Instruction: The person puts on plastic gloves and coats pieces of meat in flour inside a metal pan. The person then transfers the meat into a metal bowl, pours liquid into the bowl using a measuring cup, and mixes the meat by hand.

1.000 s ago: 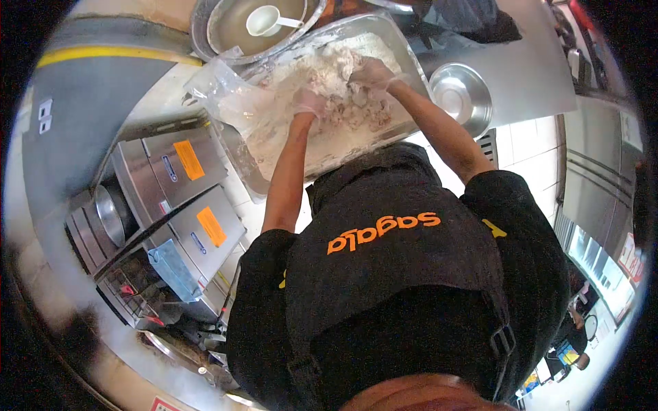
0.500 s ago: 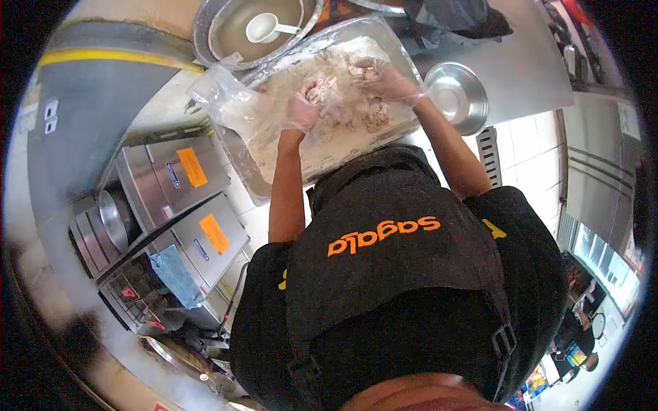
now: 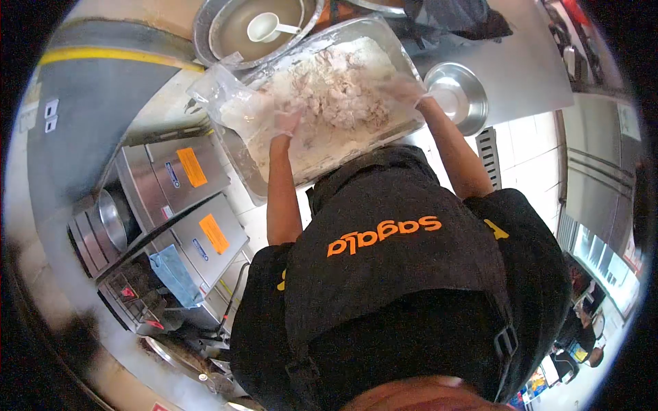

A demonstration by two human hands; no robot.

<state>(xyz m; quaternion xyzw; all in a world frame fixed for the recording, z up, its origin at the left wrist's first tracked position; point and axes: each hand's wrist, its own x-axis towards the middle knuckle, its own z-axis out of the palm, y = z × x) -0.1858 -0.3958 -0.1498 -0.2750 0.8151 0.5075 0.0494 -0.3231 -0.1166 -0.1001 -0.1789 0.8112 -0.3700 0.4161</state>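
Observation:
A large metal tray (image 3: 250,179) holds white flour (image 3: 288,159) and a heap of flour-coated pieces (image 3: 349,99), perhaps meat. Both my hands wear thin clear plastic gloves. At the heap's left side, my left hand (image 3: 288,122) is low in the flour, with thumb and fingers apart and nothing gripped. My right hand (image 3: 403,90) is at the heap's right side near the tray wall. Motion blurs it, but its fingers look stretched out toward the pieces. A clear plastic bag (image 3: 223,92) lies over the tray's left corner.
Behind the tray stands a large basin (image 3: 200,34) with cloudy liquid and a white scoop (image 3: 264,27). A steel bowl (image 3: 473,89) sits right of the tray on a steel table (image 3: 528,75). Steel equipment with orange labels (image 3: 214,233) stands at left. Another person (image 3: 576,335) is far right.
Both hands have let go of floured pieces and moved apart, the left down and left, the right toward the tray's right wall. The pieces now lie heaped between them.

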